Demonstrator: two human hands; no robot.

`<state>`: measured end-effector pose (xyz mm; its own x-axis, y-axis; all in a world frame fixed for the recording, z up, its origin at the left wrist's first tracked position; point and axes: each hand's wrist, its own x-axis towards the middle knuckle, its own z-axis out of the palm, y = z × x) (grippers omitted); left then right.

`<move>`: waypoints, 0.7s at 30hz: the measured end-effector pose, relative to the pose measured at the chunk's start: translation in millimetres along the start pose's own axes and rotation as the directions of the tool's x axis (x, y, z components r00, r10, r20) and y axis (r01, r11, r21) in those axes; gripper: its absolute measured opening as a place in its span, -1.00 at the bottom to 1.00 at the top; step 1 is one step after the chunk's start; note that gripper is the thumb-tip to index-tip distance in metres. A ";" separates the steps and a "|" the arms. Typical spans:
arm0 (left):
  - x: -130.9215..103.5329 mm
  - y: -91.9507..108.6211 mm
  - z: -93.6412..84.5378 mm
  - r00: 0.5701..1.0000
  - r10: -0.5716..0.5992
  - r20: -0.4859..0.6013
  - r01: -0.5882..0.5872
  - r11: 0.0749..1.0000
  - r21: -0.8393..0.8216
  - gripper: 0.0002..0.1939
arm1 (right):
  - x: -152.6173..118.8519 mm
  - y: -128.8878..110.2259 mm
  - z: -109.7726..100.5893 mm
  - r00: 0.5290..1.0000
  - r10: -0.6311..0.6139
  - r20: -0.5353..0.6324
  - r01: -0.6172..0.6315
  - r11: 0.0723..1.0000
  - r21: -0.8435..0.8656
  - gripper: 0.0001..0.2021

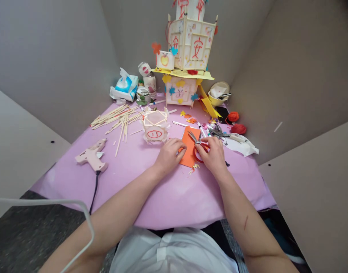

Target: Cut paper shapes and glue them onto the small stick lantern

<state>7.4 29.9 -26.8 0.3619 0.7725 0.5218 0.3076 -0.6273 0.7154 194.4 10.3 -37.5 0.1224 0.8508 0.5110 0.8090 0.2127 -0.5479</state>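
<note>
My left hand [170,154] is closed, its fingers curled at the left edge of a sheet of orange paper [189,157]. Whatever its fingertips hold, if anything, is too small to make out. My right hand [213,151] grips a pair of scissors [197,153] by the red handles. Their slightly parted metal blades point away from me, over the orange paper. Small pale and orange scraps [194,168] lie at the paper's near edge. Just beyond my left hand stands a small lantern-like frame [154,131] of sticks and white paper, with a red drawing on its front.
A tall decorated paper lantern [181,91] stands at the back. Loose wooden sticks [118,117] lie at the left, with a pink glue gun [92,155] nearer. Tissues [125,89] sit back left. Right are dark-handled scissors [219,132], markers and red yarn [238,129].
</note>
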 end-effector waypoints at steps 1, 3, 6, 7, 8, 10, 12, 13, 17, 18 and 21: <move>-0.1 0.1 -0.5 1.000 0.025 0.018 -0.026 0.999 0.039 -0.89 | -0.5 -5.7 -1.0 0.999 -0.027 0.029 0.024 0.995 0.097 -0.81; 0.2 0.2 -1.1 0.997 0.058 0.048 -0.063 0.993 0.103 -0.87 | -2.2 -15.6 -1.6 0.993 -0.045 0.105 0.016 0.965 0.261 -0.82; 0.9 0.8 -1.0 0.995 0.079 0.067 -0.089 0.982 0.166 -0.84 | -5.2 -23.6 0.2 0.988 -0.026 0.153 -0.028 0.939 0.343 -0.82; 1.0 1.2 -0.8 0.994 0.082 0.071 -0.093 0.980 0.173 -0.84 | -6.0 -24.5 1.0 0.988 -0.021 0.153 -0.033 0.940 0.341 -0.84; 1.0 1.6 -0.4 0.994 0.085 0.074 -0.097 0.980 0.175 -0.84 | -6.7 -24.8 1.8 0.988 -0.018 0.151 -0.034 0.942 0.334 -0.86; 1.0 2.5 0.4 0.992 0.093 0.083 -0.107 0.978 0.177 -0.84 | -7.4 -24.6 2.6 0.988 -0.021 0.151 -0.029 0.946 0.323 -0.89; 0.9 3.1 1.2 0.990 0.103 0.094 -0.119 0.974 0.192 -0.84 | -7.5 -24.2 3.0 0.988 -0.027 0.154 -0.025 0.945 0.325 -0.90; 0.9 3.3 1.5 0.989 0.108 0.098 -0.126 0.971 0.203 -0.84 | -7.5 -24.1 3.1 0.987 -0.030 0.157 -0.024 0.943 0.330 -0.90; 0.5 3.0 2.6 0.990 0.112 0.089 -0.130 0.967 0.221 -0.84 | -7.2 -23.4 4.2 0.988 -0.016 0.157 -0.042 0.934 0.356 -0.89; 0.2 2.6 3.0 0.992 0.102 0.076 -0.116 0.970 0.214 -0.84 | -7.0 -23.2 4.6 0.988 -0.001 0.155 -0.055 0.931 0.360 -0.89; -1.4 0.7 4.7 0.999 0.033 0.013 -0.035 0.986 0.161 -0.87 | -6.4 -22.9 4.6 0.988 0.039 0.152 -0.095 0.918 0.385 -0.89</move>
<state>11.3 28.0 -29.2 0.3836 0.7501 0.5387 0.4323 -0.6613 0.6130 172.4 2.2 -31.3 0.0654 0.9215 0.3829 0.5101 0.2989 -0.8065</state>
